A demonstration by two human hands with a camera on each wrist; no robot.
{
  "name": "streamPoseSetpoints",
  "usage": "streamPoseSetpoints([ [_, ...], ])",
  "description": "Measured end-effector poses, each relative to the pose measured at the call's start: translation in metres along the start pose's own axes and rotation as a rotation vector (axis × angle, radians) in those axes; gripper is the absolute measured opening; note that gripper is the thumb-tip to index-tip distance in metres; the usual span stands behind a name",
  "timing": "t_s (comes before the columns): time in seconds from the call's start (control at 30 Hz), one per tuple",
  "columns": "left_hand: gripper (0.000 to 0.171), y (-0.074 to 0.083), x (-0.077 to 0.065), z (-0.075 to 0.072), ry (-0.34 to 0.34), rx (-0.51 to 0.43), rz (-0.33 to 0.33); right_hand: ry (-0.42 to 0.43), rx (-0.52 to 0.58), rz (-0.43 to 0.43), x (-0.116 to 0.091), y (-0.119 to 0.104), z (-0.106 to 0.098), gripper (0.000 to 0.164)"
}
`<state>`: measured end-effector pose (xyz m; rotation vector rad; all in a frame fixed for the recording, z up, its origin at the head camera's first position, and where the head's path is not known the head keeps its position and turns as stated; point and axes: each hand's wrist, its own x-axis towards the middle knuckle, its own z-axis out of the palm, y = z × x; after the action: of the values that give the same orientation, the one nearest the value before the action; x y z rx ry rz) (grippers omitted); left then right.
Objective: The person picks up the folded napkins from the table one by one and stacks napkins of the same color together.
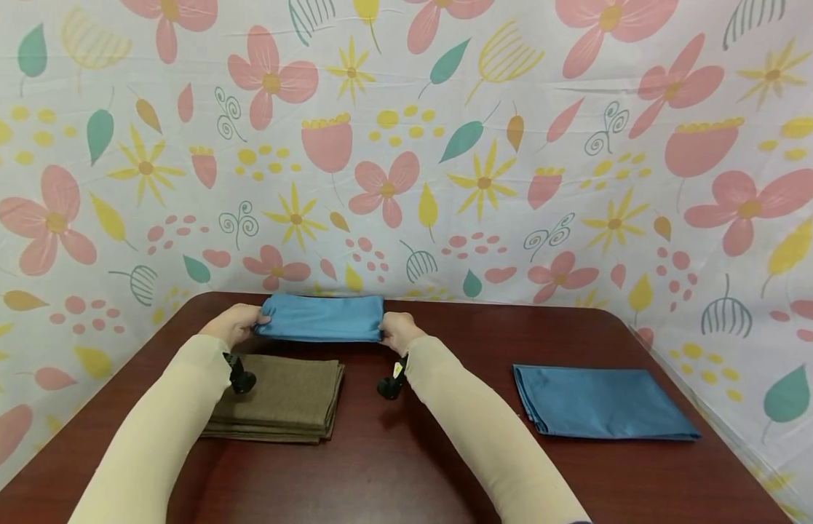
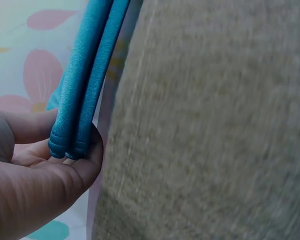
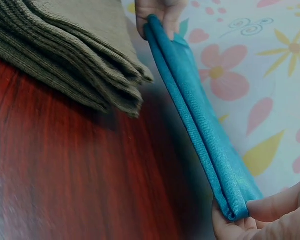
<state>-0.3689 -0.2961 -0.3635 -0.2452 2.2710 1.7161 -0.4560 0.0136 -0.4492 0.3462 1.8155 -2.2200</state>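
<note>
A folded blue cloth [image 1: 319,318] is held between both hands near the far edge of the table. My left hand [image 1: 234,324] grips its left end, with the thumb on one side and fingers on the other; the left wrist view shows the folded blue edges [image 2: 82,85] in that grasp. At the other end, my right hand [image 1: 399,332] pinches the corner, and in the right wrist view the cloth [image 3: 200,135] stretches between both hands. Just nearer than the held cloth lies a folded olive-brown cloth [image 1: 284,393], several layers thick, partly covered by the left forearm.
Another folded blue cloth [image 1: 605,402] lies flat on the right side of the dark red-brown table [image 1: 445,458]. A flower-patterned curtain [image 1: 406,145] hangs right behind the table's far edge. Small black devices are strapped at both wrists.
</note>
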Motion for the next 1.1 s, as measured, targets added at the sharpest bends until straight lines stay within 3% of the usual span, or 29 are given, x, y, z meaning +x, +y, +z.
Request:
streamPoseSetpoints([
  [0.07,0.004,0.002,0.000,0.003,0.007,-0.004,0.008,-0.019,0.002,-0.005,-0.003,-0.005,-0.004,0.051],
  [0.1,0.002,0.003,0.000,0.004,0.014,-0.005,0.010,-0.028,0.004,0.001,0.008,-0.003,-0.007,0.051],
  [0.13,0.001,0.004,0.000,0.005,0.020,-0.005,0.010,-0.031,0.002,0.008,0.006,-0.007,-0.008,0.057],
  [0.27,0.046,0.007,-0.002,0.011,0.006,-0.018,0.022,-0.057,0.024,0.003,0.002,-0.018,-0.016,0.056],
  [0.33,0.055,0.009,-0.003,0.015,-0.011,-0.041,0.033,-0.042,0.023,-0.005,-0.010,-0.025,-0.016,0.056],
  [0.47,0.057,0.013,-0.005,0.022,-0.040,-0.057,0.064,-0.023,0.019,-0.004,-0.053,-0.046,-0.017,0.051],
  [0.7,0.059,0.020,-0.010,0.030,-0.092,-0.056,0.108,-0.169,0.006,-0.012,-0.076,-0.064,-0.039,0.061],
  [0.8,0.060,0.023,-0.014,0.037,-0.106,-0.059,0.129,-0.180,-0.012,0.007,-0.098,-0.077,-0.042,0.060],
  [0.93,0.060,0.024,-0.017,0.049,-0.132,-0.066,0.165,-0.237,-0.019,0.019,-0.106,-0.086,-0.056,0.058],
  [1.1,0.059,0.023,-0.018,0.065,-0.151,-0.098,0.211,-0.246,-0.036,0.030,-0.104,-0.090,-0.074,0.058],
])
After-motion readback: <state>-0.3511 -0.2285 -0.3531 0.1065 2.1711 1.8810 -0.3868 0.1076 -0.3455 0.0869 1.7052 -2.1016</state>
